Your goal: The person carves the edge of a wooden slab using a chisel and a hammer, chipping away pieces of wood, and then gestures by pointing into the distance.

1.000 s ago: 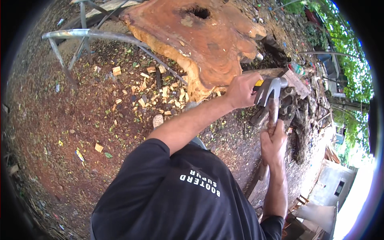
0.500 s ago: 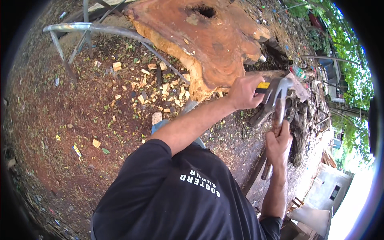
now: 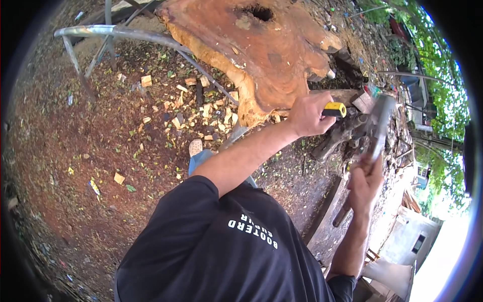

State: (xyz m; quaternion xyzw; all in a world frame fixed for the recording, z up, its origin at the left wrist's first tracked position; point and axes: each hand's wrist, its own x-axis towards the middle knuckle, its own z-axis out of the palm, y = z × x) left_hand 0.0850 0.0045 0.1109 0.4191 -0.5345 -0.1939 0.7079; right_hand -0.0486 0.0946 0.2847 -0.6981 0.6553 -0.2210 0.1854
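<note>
My left hand point(image 3: 308, 117) is closed round a chisel point(image 3: 336, 109) at the edge of a thick reddish-brown wood slab point(image 3: 261, 65). Only the butt of its yellow-and-black handle shows clearly, pointing right; my fingers hide most of the rest. My right hand point(image 3: 366, 187) grips the wooden handle of a claw hammer point(image 3: 377, 136). Its metal head is raised, blurred by motion, and stands apart from the chisel, to the right. Pale cut wood runs along the slab's near edge, and a dark hole opens near its far side.
Pale wood chips point(image 3: 206, 113) litter the brown ground below the slab. A curved metal pipe frame point(image 3: 126, 34) stands at the upper left. Rough logs point(image 3: 334, 141) lie beyond my left hand. A long wooden plank point(image 3: 324, 211) lies beside my right forearm.
My right hand has swung the hammer to the right, away from the chisel's butt. My left hand has stayed in place on the chisel.
</note>
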